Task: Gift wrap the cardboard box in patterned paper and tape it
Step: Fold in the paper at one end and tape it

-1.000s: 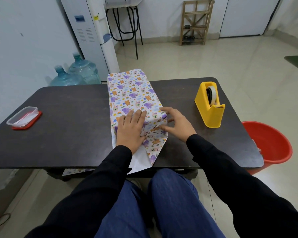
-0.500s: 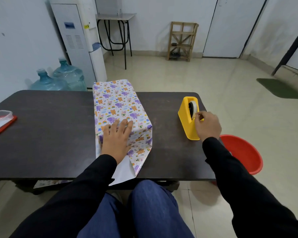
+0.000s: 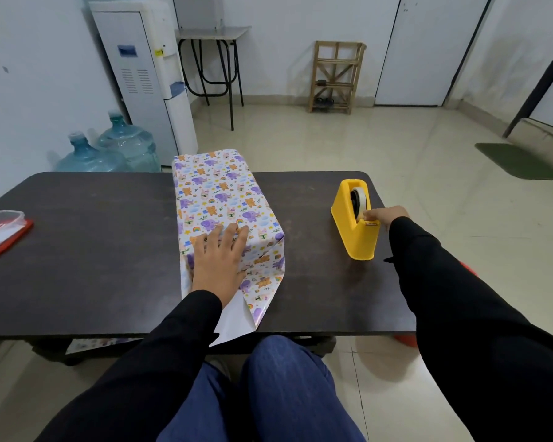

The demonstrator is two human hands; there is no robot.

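Note:
The box [image 3: 217, 196], covered in white paper with purple and orange animals, lies lengthwise on the dark table [image 3: 93, 250]. My left hand [image 3: 219, 258] presses flat on its near top edge, fingers straight, holding the folded paper down. A loose paper flap [image 3: 259, 298] with a white inside hangs over the table's front edge. My right hand [image 3: 385, 215] is at the yellow tape dispenser [image 3: 355, 224] on the right, pinching the tape end at its cutter.
A clear container with a red lid [image 3: 2, 228] sits at the table's left edge. A red bucket [image 3: 406, 339] stands on the floor to the right, mostly hidden by my arm. Water bottles [image 3: 109, 151] and a dispenser [image 3: 147, 78] stand behind the table.
My right hand left the box's near end, reached to the tape dispenser and now pinches the tape end. My left hand stayed pressed on the paper.

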